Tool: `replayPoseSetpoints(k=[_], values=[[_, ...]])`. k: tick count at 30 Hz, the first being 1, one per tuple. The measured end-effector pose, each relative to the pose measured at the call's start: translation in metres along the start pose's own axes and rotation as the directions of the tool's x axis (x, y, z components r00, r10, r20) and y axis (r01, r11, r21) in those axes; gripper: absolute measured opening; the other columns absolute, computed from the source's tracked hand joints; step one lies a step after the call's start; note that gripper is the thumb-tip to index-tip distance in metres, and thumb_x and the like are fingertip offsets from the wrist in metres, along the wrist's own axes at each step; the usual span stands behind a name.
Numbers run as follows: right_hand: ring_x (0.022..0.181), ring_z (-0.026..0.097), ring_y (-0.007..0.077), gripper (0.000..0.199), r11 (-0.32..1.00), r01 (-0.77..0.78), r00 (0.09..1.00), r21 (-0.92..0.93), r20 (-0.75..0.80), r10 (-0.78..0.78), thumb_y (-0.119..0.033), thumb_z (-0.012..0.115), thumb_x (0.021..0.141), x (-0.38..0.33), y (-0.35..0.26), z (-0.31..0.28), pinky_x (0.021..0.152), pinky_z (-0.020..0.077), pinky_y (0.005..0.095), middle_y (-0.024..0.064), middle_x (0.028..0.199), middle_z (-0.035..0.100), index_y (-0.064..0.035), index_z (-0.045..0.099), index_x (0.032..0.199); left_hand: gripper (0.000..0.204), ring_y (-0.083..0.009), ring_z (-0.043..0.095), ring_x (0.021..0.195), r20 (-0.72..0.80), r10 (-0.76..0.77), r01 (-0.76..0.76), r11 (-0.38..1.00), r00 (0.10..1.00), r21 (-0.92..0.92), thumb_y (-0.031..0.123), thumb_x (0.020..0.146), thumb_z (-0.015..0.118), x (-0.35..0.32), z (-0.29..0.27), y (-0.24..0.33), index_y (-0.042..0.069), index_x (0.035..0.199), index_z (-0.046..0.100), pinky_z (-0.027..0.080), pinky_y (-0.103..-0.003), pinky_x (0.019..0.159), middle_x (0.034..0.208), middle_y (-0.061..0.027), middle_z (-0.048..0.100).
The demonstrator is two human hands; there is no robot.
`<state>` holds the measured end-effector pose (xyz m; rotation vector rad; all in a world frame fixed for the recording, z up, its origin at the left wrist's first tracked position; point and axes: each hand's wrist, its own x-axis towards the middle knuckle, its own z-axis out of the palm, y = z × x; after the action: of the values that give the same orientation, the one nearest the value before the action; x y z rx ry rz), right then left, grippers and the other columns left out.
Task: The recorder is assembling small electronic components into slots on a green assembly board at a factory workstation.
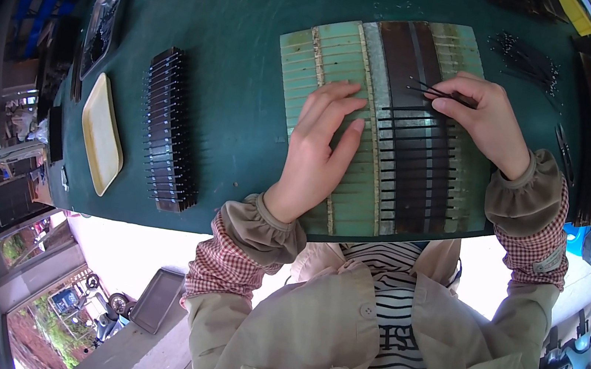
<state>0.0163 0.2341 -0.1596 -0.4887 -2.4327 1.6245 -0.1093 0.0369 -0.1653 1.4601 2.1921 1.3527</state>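
Observation:
A green grooved board [339, 52] lies in front of me at the table's near edge. Down its right half runs a dark brown strip [403, 61] with a narrower grey band along it. Several thin black rods [416, 172] lie crosswise over the strip in a spaced row, on its nearer part. My right hand [489, 119] pinches a few more thin black rods [422, 88] with small pale tips above the strip's far part. My left hand [316, 139] rests on the board left of the row, fingers stretched and slightly apart, holding nothing.
Loose black rods [532, 62] are heaped at the far right, with dark tweezers-like tools [564, 149] nearer. Left stands a stack of dark strips with rods [167, 126]. Beyond it are a cream tray [99, 132] and a metal tray [101, 24]. A yellow bin [580, 14] sits far right.

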Motion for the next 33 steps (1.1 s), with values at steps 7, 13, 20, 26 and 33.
replayPoseSetpoints(k=[7, 13, 20, 26, 33], values=[[0.068, 0.058, 0.0169, 0.016, 0.994, 0.055, 0.998, -0.092, -0.033, -0.058, -0.006, 0.061, 0.075, 0.003, 0.001, 0.009, 0.065, 0.0463, 0.0265, 0.0096, 0.079, 0.061, 0.0018, 0.060, 0.089, 0.022, -0.0304, 0.046, 0.112, 0.060, 0.040, -0.043, 0.997, 0.997, 0.060, 0.001, 0.078, 0.056, -0.004, 0.000, -0.006, 0.000, 0.100, 0.056, 0.035, -0.039, 0.095, 0.116, -0.0139, 0.052], [0.066, 0.058, 0.0238, 0.014, 0.925, 0.056, 0.992, -0.376, -0.083, -0.094, -0.006, 0.062, 0.073, 0.001, -0.007, 0.015, 0.060, 0.0453, 0.0310, 0.0117, 0.079, 0.058, -0.0020, 0.060, 0.086, 0.033, -0.0323, 0.037, 0.119, 0.234, 0.144, -0.222, 0.908, 0.962, 0.355, 0.007, 0.079, 0.057, -0.004, 0.009, 0.005, 0.002, 0.111, 0.053, 0.029, -0.044, 0.099, 0.128, -0.0147, 0.041], [0.068, 0.055, 0.0175, 0.011, 0.980, 0.057, 0.993, -0.191, -0.086, -0.075, -0.009, 0.061, 0.077, 0.000, 0.001, -0.012, 0.061, 0.0424, 0.0273, 0.0079, 0.076, 0.054, -0.0008, 0.061, 0.084, 0.037, -0.0289, 0.039, 0.120, 0.251, 0.105, -0.182, 0.934, 0.962, 0.307, 0.009, 0.081, 0.057, -0.008, -0.004, 0.005, 0.003, 0.117, 0.050, 0.030, -0.042, 0.099, 0.129, -0.0144, 0.042], [0.071, 0.052, 0.0122, 0.013, 0.988, 0.150, 0.984, 0.033, 0.091, -0.152, -0.010, 0.058, 0.081, -0.002, -0.015, -0.010, 0.065, 0.0409, 0.0239, 0.0041, 0.074, 0.052, 0.0010, 0.063, 0.086, 0.021, -0.0168, 0.050, 0.104, 0.292, -0.206, 0.296, 0.905, 0.934, -0.307, 0.008, 0.083, 0.057, 0.012, -0.007, 0.014, 0.000, 0.103, 0.052, 0.039, -0.030, 0.089, 0.105, -0.0092, 0.056], [0.072, 0.055, 0.0113, 0.014, 0.995, 0.033, 0.987, 0.091, 0.153, -0.046, -0.008, 0.059, 0.080, -0.001, -0.017, -0.003, 0.067, 0.0430, 0.0222, 0.0051, 0.080, 0.058, 0.0015, 0.063, 0.090, 0.013, -0.0167, 0.052, 0.099, 0.257, -0.221, 0.314, 0.853, 0.941, -0.417, 0.003, 0.081, 0.058, 0.013, 0.010, 0.004, -0.002, 0.092, 0.052, 0.041, -0.029, 0.085, 0.095, -0.0081, 0.057]])
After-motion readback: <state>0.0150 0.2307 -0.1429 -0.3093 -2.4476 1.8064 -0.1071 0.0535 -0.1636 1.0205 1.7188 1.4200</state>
